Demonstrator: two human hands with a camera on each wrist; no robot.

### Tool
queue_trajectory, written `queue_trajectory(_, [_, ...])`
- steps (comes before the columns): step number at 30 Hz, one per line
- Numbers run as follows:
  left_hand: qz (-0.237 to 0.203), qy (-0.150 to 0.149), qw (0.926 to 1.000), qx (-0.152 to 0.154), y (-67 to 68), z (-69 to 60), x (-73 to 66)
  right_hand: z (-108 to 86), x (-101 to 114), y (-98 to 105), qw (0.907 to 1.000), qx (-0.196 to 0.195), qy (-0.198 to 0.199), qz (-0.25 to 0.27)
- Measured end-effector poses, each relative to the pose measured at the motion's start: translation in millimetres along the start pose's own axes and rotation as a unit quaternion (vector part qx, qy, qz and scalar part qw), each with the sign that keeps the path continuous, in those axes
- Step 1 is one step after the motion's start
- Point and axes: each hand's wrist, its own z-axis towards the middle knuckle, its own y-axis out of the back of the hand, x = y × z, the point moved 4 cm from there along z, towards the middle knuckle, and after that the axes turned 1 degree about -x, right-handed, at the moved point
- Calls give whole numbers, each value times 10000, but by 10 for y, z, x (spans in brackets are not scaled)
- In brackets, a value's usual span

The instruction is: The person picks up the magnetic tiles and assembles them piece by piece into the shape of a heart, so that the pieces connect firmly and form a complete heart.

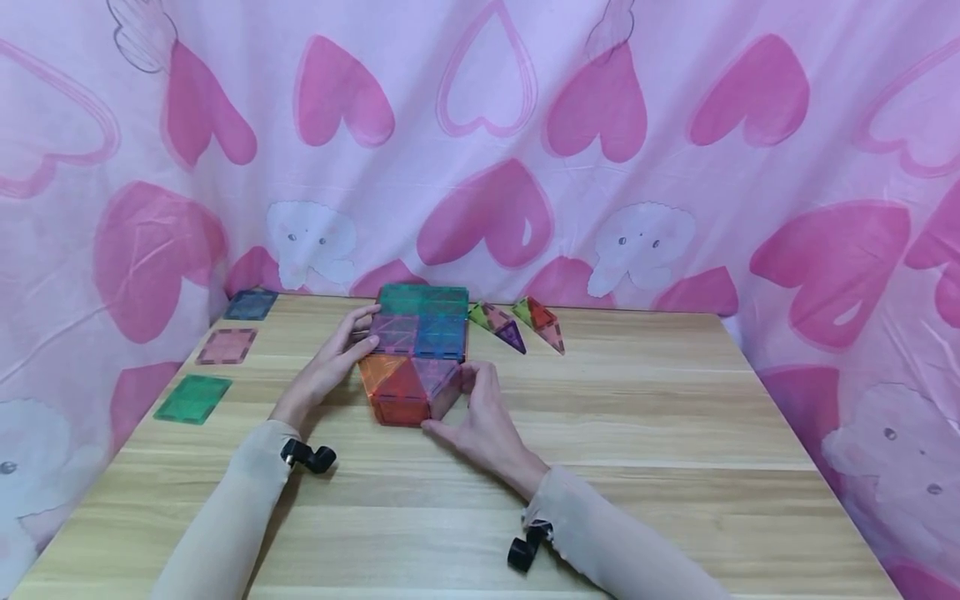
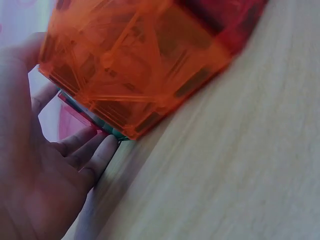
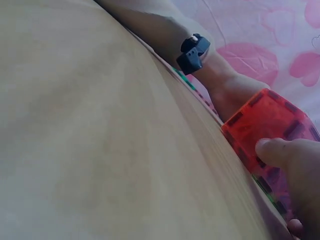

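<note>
A box-like build of translucent magnetic tiles lies on the table, green at the back, purple and blue in the middle, orange and red triangles at its tapered front. My left hand rests along its left side, with extended fingers touching the wall low down beyond the orange tile. At the front right my right hand holds the slanted side wall between thumb and fingers. In the right wrist view the thumb lies against the tiles beside a red tile. The far fingertips are partly hidden.
Two strips of joined small triangle tiles lie right of the build. Along the table's left edge are a dark blue tile, a pink tile and a green tile. A pink heart-print curtain hangs behind the table.
</note>
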Motion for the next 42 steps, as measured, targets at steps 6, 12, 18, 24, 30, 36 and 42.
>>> queue_trajectory(6, [15, -20, 10000, -15, 6, 15, 9, 35, -54, 32, 9994, 14, -136, 310])
queue_trajectory(12, [60, -7, 10000, -12, 2, 12, 7, 81, -169, 288, 9918, -321, 484, 1141])
queue_trajectory(18, [3, -30, 10000, -41, -12, 24, 2, 356, -425, 625, 9765, -1905, 805, 609])
queue_trajectory(24, [34, -16, 10000, -80, -15, 10, 26, 605, -572, 688, 9791, -1911, 695, 30])
queue_trajectory(30, [42, -15, 10000, -45, -33, 7, 46, 807, -772, 631, 9734, -2128, 808, -268])
queue_trajectory(36, [-5, -25, 10000, -71, -28, 9, 50, 839, -727, 640, 9795, -1936, 459, -308])
queue_trajectory(42, [-66, -39, 10000, -37, -20, 8, 62, 767, -666, 649, 9854, -1688, 25, -217])
